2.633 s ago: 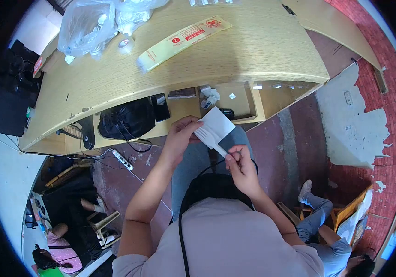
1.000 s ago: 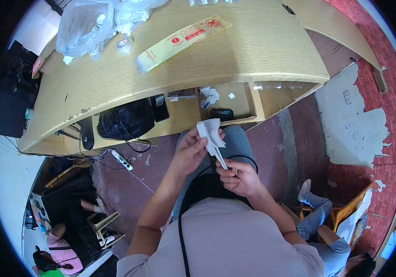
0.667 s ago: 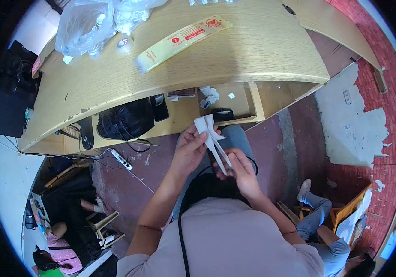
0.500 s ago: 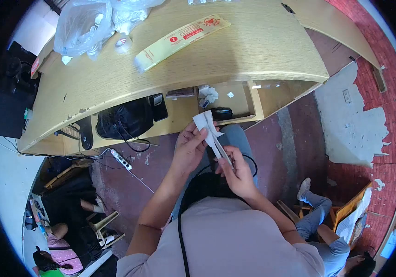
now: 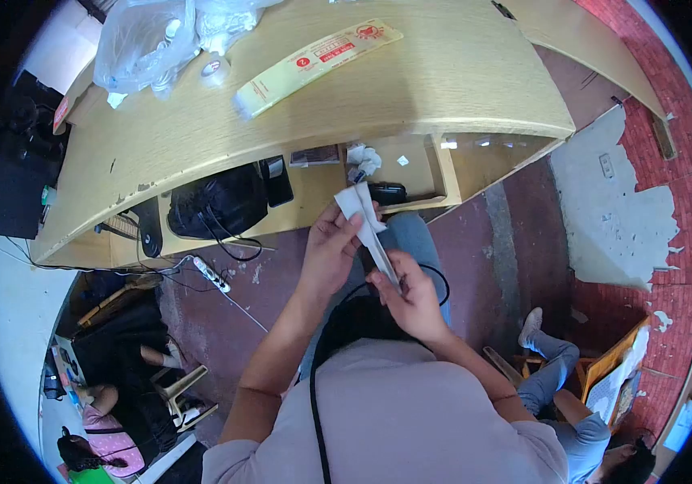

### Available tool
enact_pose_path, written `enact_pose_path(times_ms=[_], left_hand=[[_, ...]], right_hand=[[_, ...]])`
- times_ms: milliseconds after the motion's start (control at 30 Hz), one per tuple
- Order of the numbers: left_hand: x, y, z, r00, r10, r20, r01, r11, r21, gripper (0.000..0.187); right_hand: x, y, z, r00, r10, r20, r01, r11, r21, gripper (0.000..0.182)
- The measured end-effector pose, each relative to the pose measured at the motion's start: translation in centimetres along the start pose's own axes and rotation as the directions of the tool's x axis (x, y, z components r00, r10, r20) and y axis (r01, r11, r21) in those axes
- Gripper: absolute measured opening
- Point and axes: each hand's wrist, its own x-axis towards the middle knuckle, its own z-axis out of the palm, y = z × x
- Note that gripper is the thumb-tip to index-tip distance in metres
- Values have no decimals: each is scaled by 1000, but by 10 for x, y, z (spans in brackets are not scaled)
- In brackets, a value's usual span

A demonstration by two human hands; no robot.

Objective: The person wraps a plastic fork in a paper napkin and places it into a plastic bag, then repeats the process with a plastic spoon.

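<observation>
In front of my body, above my lap, my left hand (image 5: 332, 248) pinches the upper part of a folded white strip (image 5: 353, 203). My right hand (image 5: 412, 297) grips the lower end of the same strip, which runs at a slant between the two hands. What the strip is made of is hard to tell. Beyond my hands, a shelf compartment (image 5: 418, 165) under the desk top holds a crumpled white tissue (image 5: 368, 160) and a black case (image 5: 387, 193).
On the desk (image 5: 443, 89) lie a yellow packet (image 5: 318, 68), a tape roll (image 5: 215, 71) and plastic bags (image 5: 140, 48). A black bag (image 5: 221, 206) and cables fill the left shelf. One person (image 5: 112, 436) sits lower left, another (image 5: 580, 436) lower right.
The white strip has tilted slightly and its upper end has shifted a little up and left. My right hand has moved slightly on its lower end. Both hands still hold it.
</observation>
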Motion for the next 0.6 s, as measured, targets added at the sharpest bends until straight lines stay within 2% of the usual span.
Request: enact_pose_path(times_ms=[33, 100, 133, 200, 333, 433, 533, 600], left_hand=[[4, 0, -5, 1000, 22, 9, -21, 998, -55, 36], [11, 7, -13, 999, 47, 19, -45, 993, -108, 34], [13, 11, -16, 998, 67, 19, -62, 979, -195, 32], [17, 16, -18, 994, 102, 43, -82, 943, -322, 28], [15, 21, -10, 995, 92, 23, -83, 961, -265, 33], [14, 20, -8, 996, 80, 47, -63, 955, -291, 34], [12, 18, -10, 999, 48, 22, -40, 959, -281, 34], [12, 18, -9, 997, 46, 56, -28, 955, -295, 33]], right_hand=[[0, -2, -3, 1000, 3, 1, -3, 1000, 1, 30], [2, -10, -9, 997, -12, 82, -19, 930, 368, 39], [1, -8, -12, 993, -68, 94, 23, 911, 411, 46], [-2, -10, -17, 992, -98, 85, 58, 922, 382, 44], [-5, -10, -21, 978, -189, 91, 159, 951, 265, 40], [-6, -7, -20, 978, -194, 75, 158, 926, 344, 37], [-6, -3, -23, 968, -220, 119, 172, 930, 325, 37], [-6, -1, -20, 969, -230, 92, 189, 926, 327, 36]])
